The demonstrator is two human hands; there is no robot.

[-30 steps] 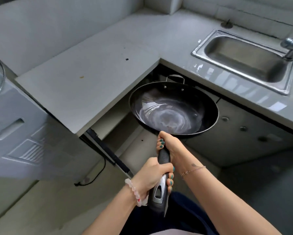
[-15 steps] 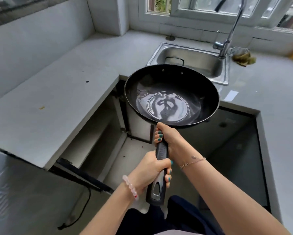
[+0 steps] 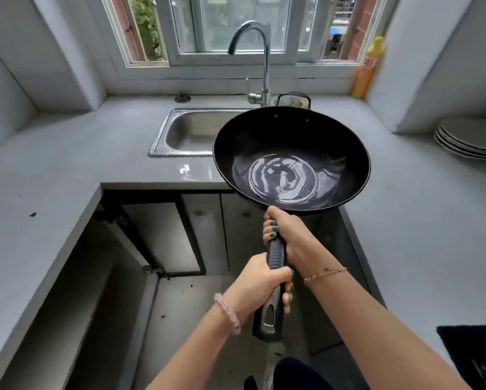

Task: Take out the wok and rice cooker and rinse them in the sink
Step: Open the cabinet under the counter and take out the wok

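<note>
Head view: grey L-shaped tabletop [image 3: 67, 164] under a window [image 3: 236, 23]; steel sink [image 3: 163, 130] w/ gooseneck faucet [image 3: 265, 66] upper centre. Stacked plates [image 3: 466, 142] at right edge, yellow bottle [image 3: 364, 74] upper right. Black wok [image 3: 292, 153] held mid-frame, covering sink's right part; left grip [image 3: 260, 282] & right grip [image 3: 289, 232] both wrapped round its handle [image 3: 276, 254].

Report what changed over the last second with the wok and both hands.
The wok was lifted from in front of the open cabinet, up and forward toward the sink; in this view it now covers the sink's right end. Nothing was taken hold of or let go. Unchanged: the right hand grips the handle near the pan, and the left hand grips it lower down.
</note>
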